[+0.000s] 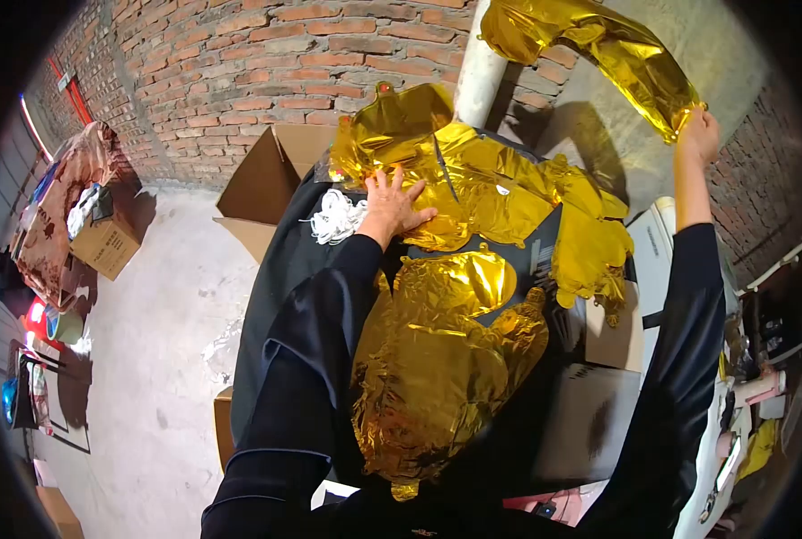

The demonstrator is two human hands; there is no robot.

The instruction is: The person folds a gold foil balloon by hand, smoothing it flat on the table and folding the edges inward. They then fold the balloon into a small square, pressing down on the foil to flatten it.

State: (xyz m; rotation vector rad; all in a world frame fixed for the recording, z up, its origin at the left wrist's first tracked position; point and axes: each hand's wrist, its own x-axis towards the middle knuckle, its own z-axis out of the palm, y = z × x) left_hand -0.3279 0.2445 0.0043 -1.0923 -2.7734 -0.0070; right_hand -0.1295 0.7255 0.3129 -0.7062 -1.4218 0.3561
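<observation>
My left hand (394, 208) lies with fingers spread on flat gold foil balloons (500, 193) at the far part of a dark-covered table (279, 242). Raised at the upper right, my right hand (697, 135) is closed on one end of a gold foil balloon (616, 58). That balloon hangs limp in a curve toward the upper left, partly cut off by the top edge. Closest to my body, a larger pile of gold foil (428, 368) covers the table. A bundle of white string (337, 216) sits left of my left hand.
An open cardboard box (270, 171) stands behind the table's left side, below a brick wall (266, 63). A white pipe (480, 76) rises at the back. More boxes (589, 413) are at the right; a carton (106, 242) sits far left.
</observation>
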